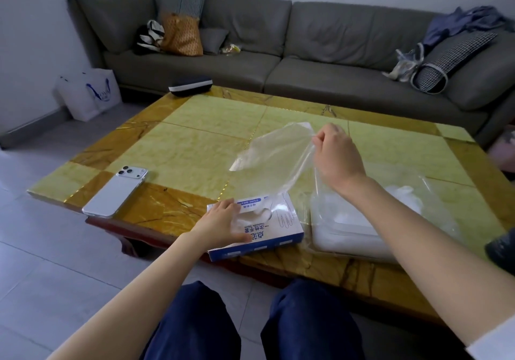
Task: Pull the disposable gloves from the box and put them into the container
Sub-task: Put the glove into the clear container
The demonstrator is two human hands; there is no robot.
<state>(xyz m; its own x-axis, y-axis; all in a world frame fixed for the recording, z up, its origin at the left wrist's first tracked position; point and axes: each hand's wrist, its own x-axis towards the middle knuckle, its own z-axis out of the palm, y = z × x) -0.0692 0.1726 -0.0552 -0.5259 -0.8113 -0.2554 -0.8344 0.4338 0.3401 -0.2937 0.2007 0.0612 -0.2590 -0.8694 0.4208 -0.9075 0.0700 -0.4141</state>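
Pinched in the right grip (337,159): clear glove (267,150), raised over the bench (195,142). Left grip (223,220) straight-fingered, pressing the box (278,234) at the near edge. Just right, container (348,237), outline faint, partly behind the forearm.

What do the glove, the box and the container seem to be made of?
Glove: thin clear plastic film, it seems; the table shows through it.
Box: printed cardboard, slightly glossy, with sharp folded edges.
Container: clear plastic, probably stiff; its rim holds a straight shape.
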